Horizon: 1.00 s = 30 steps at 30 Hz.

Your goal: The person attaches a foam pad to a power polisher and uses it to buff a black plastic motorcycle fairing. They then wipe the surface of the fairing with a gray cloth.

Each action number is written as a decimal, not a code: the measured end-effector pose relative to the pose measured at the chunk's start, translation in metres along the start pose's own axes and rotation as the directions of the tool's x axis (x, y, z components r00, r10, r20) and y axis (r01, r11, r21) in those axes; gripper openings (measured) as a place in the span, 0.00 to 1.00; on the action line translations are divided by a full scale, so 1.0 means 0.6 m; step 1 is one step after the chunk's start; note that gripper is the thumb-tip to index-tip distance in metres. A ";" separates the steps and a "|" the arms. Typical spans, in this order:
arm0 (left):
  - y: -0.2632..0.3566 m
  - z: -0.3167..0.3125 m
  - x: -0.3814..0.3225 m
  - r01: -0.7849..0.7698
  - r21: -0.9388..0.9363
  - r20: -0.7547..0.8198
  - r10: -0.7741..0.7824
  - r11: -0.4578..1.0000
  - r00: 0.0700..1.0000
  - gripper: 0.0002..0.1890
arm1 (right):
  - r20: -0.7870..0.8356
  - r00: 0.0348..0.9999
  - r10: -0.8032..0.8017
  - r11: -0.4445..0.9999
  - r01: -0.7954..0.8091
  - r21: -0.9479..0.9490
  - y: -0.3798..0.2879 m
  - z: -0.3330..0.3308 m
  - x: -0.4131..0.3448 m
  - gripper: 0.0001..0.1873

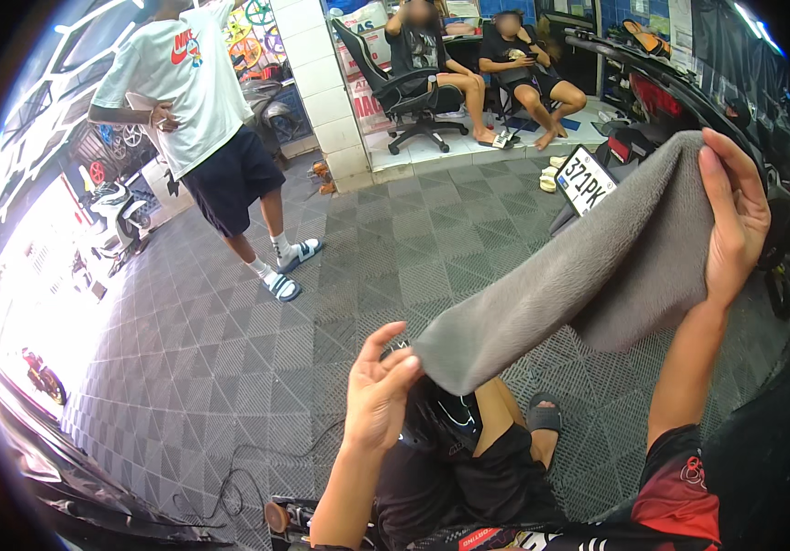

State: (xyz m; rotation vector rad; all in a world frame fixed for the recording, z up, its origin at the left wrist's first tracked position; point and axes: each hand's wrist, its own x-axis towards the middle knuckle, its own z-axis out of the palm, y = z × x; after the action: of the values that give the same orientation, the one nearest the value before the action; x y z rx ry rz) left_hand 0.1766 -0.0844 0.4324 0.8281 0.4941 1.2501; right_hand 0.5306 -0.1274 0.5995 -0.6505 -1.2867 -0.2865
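Note:
A grey microfibre cloth stretches slantwise through the air between my two hands. My left hand pinches its lower left corner between thumb and fingers. Higher up on the right, my right hand grips the opposite corner, and part of the cloth sags in a fold beneath it. Below the left end of the cloth, a dark, glossy object sits by my lap, partly covered and too hidden to name.
Grey interlocking mats cover the floor. A motorcycle with a plate stands beyond my right hand. A person in slides stands at left; two people sit on chairs on a tiled step. A cable lies at lower left.

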 end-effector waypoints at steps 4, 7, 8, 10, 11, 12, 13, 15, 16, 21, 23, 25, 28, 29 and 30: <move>0.039 -0.036 0.050 0.014 0.147 0.046 -0.021 0.989 0.999 0.22 | -0.099 0.995 -0.006 1.000 0.006 -0.001 0.042 0.030 0.020 0.13; 0.147 -0.036 0.117 -0.274 0.163 0.064 0.267 0.948 0.962 0.14 | -0.097 0.979 0.181 0.975 -0.166 0.151 0.077 0.016 0.042 0.13; 0.177 -0.023 0.142 -0.333 0.163 0.072 0.325 0.929 0.943 0.14 | -0.089 0.973 0.213 0.963 -0.194 0.185 0.095 0.005 0.047 0.13; 0.252 -0.016 0.172 -0.426 0.245 0.090 0.417 0.871 0.905 0.14 | -0.079 0.955 0.287 0.931 -0.258 0.258 0.107 0.021 0.025 0.13; 0.290 -0.012 0.181 -0.459 0.293 0.113 0.446 0.839 0.888 0.14 | -0.066 0.936 0.345 0.898 -0.308 0.315 0.105 0.028 0.023 0.13; 0.311 -0.002 0.193 -0.502 0.313 0.129 0.487 0.806 0.864 0.15 | -0.044 0.940 0.337 0.906 -0.312 0.287 0.110 0.025 0.026 0.13; 0.334 0.001 0.201 -0.539 0.345 0.143 0.525 0.768 0.839 0.15 | -0.045 0.939 0.342 0.903 -0.315 0.292 0.116 0.032 0.021 0.13; 0.372 0.003 0.200 -0.562 0.431 0.175 0.546 0.706 0.819 0.15 | 0.061 0.926 0.371 0.837 -0.363 0.409 0.121 0.046 0.013 0.13; 0.380 0.020 0.193 -0.619 0.432 0.181 0.610 0.656 0.772 0.13 | 0.075 0.928 0.364 0.836 -0.361 0.413 0.120 0.052 0.009 0.14; 0.361 0.015 0.177 -0.478 0.691 0.206 0.486 0.542 0.849 0.13 | 0.155 0.890 0.428 0.763 -0.448 0.466 0.123 0.063 -0.043 0.14; 0.342 -0.008 0.193 -0.414 0.759 0.201 0.423 0.502 0.883 0.12 | 0.200 0.868 0.455 0.799 -0.497 0.338 0.130 0.055 -0.050 0.12; 0.350 -0.015 0.200 -0.391 0.766 0.137 0.464 0.511 0.875 0.11 | 0.217 0.840 0.498 0.775 -0.543 0.324 0.143 0.062 -0.057 0.11; 0.393 -0.010 0.216 -0.305 0.881 0.113 0.464 0.363 0.879 0.09 | 0.220 0.841 0.494 0.741 -0.540 0.399 0.158 0.077 -0.033 0.10; 0.403 -0.016 0.225 -0.303 0.882 0.112 0.464 0.361 0.879 0.09 | 0.221 0.840 0.495 0.739 -0.541 0.401 0.159 0.086 -0.024 0.10; 0.407 -0.011 0.230 -0.293 0.863 0.101 0.428 0.411 0.898 0.09 | 0.204 0.852 0.482 0.753 -0.522 0.400 0.159 0.093 -0.016 0.10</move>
State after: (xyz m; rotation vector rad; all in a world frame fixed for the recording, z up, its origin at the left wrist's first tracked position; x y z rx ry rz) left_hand 0.0562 0.0718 0.6319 1.8136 1.1694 1.4480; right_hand 0.5353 -0.0201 0.5707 -0.5916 -1.1527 0.4839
